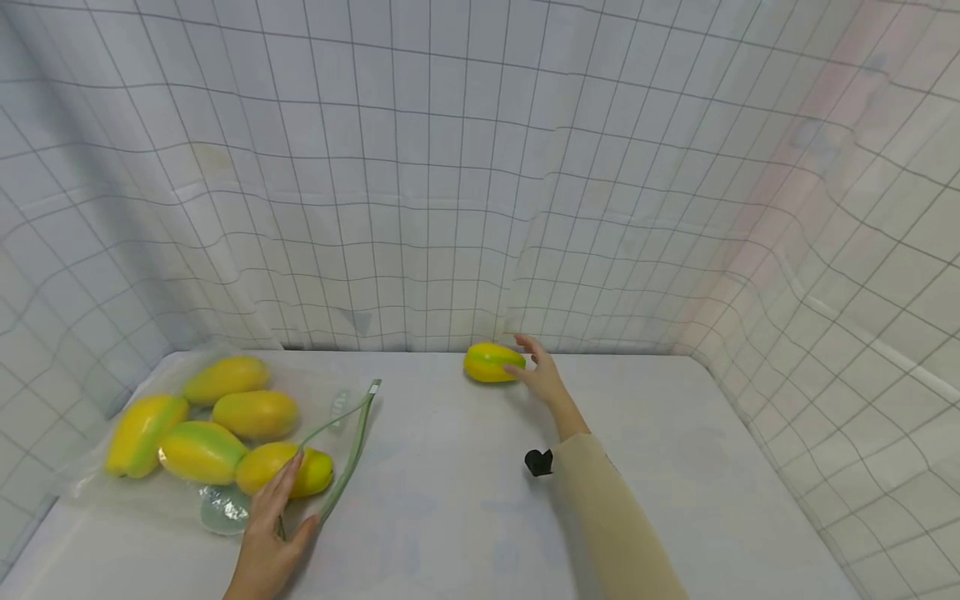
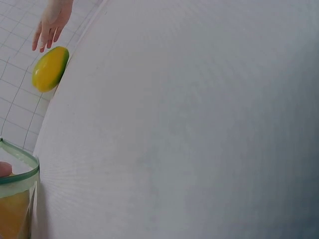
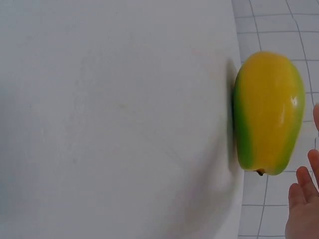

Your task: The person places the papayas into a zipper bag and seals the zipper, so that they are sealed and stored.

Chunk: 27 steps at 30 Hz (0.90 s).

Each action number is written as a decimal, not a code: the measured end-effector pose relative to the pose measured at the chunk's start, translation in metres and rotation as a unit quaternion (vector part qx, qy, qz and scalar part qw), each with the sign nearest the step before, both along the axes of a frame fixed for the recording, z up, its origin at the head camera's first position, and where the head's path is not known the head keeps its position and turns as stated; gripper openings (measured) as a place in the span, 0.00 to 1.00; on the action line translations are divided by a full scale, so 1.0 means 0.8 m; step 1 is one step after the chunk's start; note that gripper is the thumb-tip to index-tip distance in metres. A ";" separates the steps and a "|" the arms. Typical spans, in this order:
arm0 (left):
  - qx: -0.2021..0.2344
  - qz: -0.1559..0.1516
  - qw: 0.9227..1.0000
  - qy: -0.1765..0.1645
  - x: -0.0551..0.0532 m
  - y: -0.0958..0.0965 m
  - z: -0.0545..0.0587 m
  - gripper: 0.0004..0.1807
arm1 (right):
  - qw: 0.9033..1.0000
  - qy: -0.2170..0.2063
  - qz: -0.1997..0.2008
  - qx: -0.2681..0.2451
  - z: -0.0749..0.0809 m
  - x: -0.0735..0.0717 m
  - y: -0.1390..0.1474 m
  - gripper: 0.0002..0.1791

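Observation:
A yellow-green papaya (image 1: 487,363) lies by itself near the table's back edge. My right hand (image 1: 542,379) is just to its right, fingers spread and thumb toward the fruit. In the right wrist view a gap shows between the fingers (image 3: 305,186) and the papaya (image 3: 269,112). On the left lies a clear zip bag with a green rim (image 1: 358,442), its mouth parted, with several papayas (image 1: 201,452) in it. My left hand (image 1: 267,533) rests at this mouth, fingers extended and thumb by the rim. The left wrist view catches only one fingertip (image 2: 5,169) behind the rim.
A white table (image 1: 450,500) spans the area, with grid-patterned curtains (image 1: 450,167) at the back and both sides. A small black object (image 1: 537,462) shows beside the right sleeve (image 1: 611,517).

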<state>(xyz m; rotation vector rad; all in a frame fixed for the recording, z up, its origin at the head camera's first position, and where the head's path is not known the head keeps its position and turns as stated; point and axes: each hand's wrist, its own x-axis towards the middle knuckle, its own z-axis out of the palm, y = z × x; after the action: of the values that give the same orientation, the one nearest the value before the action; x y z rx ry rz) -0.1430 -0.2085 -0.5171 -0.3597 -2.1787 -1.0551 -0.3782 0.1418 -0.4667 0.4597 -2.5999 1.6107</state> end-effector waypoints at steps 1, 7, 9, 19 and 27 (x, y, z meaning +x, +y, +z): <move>0.001 0.000 1.000 -0.001 0.000 0.000 0.000 0.51 | 1.000 -0.007 -0.002 0.003 -0.001 -0.001 0.002 0.33; 0.003 0.008 1.000 -0.012 0.001 0.002 0.002 0.51 | 0.999 -0.049 -0.015 0.012 -0.008 -0.002 0.007 0.35; 0.002 0.012 1.000 -0.017 0.002 0.002 0.002 0.51 | 0.998 -0.059 -0.016 0.014 -0.013 -0.003 0.008 0.37; 0.002 0.022 0.999 -0.032 0.003 0.003 0.002 0.52 | 0.995 -0.098 0.000 0.026 -0.027 -0.003 0.007 0.39; -0.003 0.028 0.998 -0.052 0.003 0.002 0.001 0.52 | 0.996 -0.090 -0.024 0.001 -0.041 -0.005 0.005 0.36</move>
<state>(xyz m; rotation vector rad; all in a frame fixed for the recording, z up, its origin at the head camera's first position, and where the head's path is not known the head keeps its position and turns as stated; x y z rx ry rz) -0.1409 -0.2071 -0.5165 -0.2494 -2.2705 -1.0567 -0.3821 0.1460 -0.4994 0.2603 -2.7165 1.7069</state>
